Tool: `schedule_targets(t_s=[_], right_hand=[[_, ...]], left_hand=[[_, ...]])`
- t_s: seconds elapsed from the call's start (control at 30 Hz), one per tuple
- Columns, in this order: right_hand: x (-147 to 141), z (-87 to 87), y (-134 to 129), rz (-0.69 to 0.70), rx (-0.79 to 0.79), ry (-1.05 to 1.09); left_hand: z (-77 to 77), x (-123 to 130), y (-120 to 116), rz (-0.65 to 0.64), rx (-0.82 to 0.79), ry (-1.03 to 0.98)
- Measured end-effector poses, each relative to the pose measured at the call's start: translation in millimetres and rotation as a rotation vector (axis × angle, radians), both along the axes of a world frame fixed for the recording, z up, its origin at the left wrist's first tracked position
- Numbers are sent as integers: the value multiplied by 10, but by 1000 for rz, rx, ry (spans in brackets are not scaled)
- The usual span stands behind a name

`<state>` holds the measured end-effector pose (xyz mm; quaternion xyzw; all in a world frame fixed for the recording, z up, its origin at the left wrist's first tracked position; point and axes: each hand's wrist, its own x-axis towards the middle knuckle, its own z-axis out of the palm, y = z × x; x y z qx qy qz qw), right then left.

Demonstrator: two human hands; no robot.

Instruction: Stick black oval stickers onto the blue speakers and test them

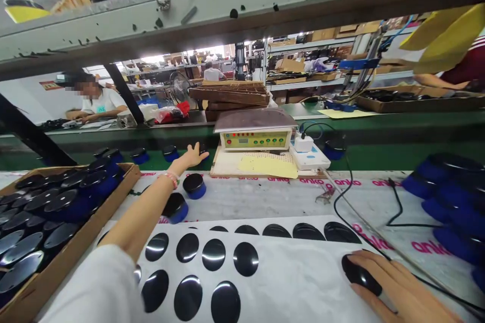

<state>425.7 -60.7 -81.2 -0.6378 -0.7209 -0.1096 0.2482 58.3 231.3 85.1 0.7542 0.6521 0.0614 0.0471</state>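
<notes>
My left hand reaches out over the green conveyor belt, fingers spread, beside a round black-topped part that it partly hides. I cannot tell whether the fingers touch it. At the lower right my right hand holds a glossy black oval disc between thumb and fingers, over the white sheet. Rows of similar black discs lie on that white sheet. Two blue round parts with black tops stand near my left forearm.
A cardboard tray full of black-topped parts stands on the left. Blue parts are piled on the right. Ahead sit a control box and a white power strip; a black cable runs rightward. A shelf beam crosses overhead. Other people work beyond.
</notes>
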Motion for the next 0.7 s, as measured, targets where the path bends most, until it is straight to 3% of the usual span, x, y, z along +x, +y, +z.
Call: schedule_targets(t_s=[0.17, 0.27, 0.33, 0.4, 0.5, 0.6, 0.7], right_hand=[[-156, 380, -8, 58, -65, -50], [-234, 526, 2, 52, -124, -116], [-274, 576, 13, 71, -123, -191], [-318, 597, 21, 78, -116, -240], [-390, 588, 16, 61, -107, -251], [-411, 569, -12, 53, -108, -217], [-351, 591, -29, 38, -125, -102]], left_hand=[[-26, -221, -390, -167, -128, 44], [-122, -222, -817, -187, -76, 62], [-267, -92, -1256, -218, 30, 1], [-485, 124, -1768, -416, 134, -233], [-872, 452, -2408, -539, 198, -445], [-1148, 582, -2666, -456, 189, -567], [-1241, 535, -2655, -399, 179, -676]])
